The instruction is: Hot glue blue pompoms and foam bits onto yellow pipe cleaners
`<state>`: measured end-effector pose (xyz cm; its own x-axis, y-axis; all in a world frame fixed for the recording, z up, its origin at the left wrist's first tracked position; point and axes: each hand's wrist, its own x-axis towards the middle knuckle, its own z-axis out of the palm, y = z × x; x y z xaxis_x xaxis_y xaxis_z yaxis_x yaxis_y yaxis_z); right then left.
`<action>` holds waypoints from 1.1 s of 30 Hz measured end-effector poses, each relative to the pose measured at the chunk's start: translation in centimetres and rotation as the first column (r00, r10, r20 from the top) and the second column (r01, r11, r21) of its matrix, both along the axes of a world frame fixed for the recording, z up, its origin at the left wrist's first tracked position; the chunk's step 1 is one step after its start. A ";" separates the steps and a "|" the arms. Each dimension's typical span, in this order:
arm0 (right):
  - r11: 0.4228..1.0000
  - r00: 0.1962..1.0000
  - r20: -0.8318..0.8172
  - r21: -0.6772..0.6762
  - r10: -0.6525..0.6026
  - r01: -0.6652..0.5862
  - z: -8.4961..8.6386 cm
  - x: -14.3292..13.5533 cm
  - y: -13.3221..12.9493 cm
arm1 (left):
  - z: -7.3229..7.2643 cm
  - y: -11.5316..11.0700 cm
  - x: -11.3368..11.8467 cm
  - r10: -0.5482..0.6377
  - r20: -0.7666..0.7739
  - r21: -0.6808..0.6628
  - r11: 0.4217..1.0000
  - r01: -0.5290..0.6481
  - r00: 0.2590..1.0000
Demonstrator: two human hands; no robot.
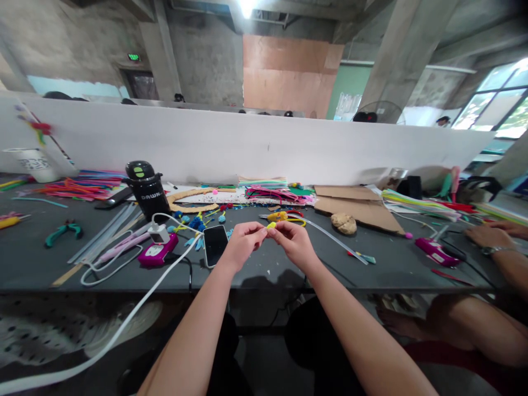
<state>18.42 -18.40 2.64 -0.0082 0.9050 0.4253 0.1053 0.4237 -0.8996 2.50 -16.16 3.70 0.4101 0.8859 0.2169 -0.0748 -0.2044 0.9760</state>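
Observation:
Both hands meet over the front middle of the table, fingers pinched around a small yellow fuzzy piece (271, 225), whose exact kind I cannot make out. My left hand (246, 242) grips it from the left and my right hand (292, 242) from the right. Fingertips cover most of it. Just behind the hands lie scissors with red and yellow handles (297, 216) and a yellow-orange tool (277, 216). A phone (215, 246) rests left of my left hand. Blue and yellow fuzzy bits (198, 223) are scattered behind the phone.
A black bottle (145, 190) stands at left, near a purple power strip (159, 250) with a white cable. Pink pipe cleaners (268, 194) lie at the back by cardboard (358, 209). A white partition (256, 146) closes the far side. Another person's hand (490, 236) is at right.

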 end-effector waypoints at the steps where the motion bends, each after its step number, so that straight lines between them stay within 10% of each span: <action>1: 1.000 1.000 0.006 0.003 0.007 -0.007 0.1 0.0 -0.1 | 0.0 0.0 -0.1 -0.012 0.012 -0.016 1.000 0.012 1.000; 16: 0.974 0.966 -0.132 -0.021 0.221 -0.225 0.2 0.9 -0.3 | 0.8 -0.5 -0.9 -0.261 0.163 -0.231 0.927 0.294 0.951; 33: 0.991 0.987 -0.100 -0.021 0.126 -0.129 0.1 1.2 -0.1 | 0.9 -0.5 -0.6 -0.117 -0.001 -0.093 0.989 0.116 0.993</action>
<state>19.65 -18.48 2.75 -0.0838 0.9105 0.4050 -0.0380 0.4032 -0.9143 1.89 -16.64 4.64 0.5128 0.8481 0.1330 -0.0860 -0.1034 0.9909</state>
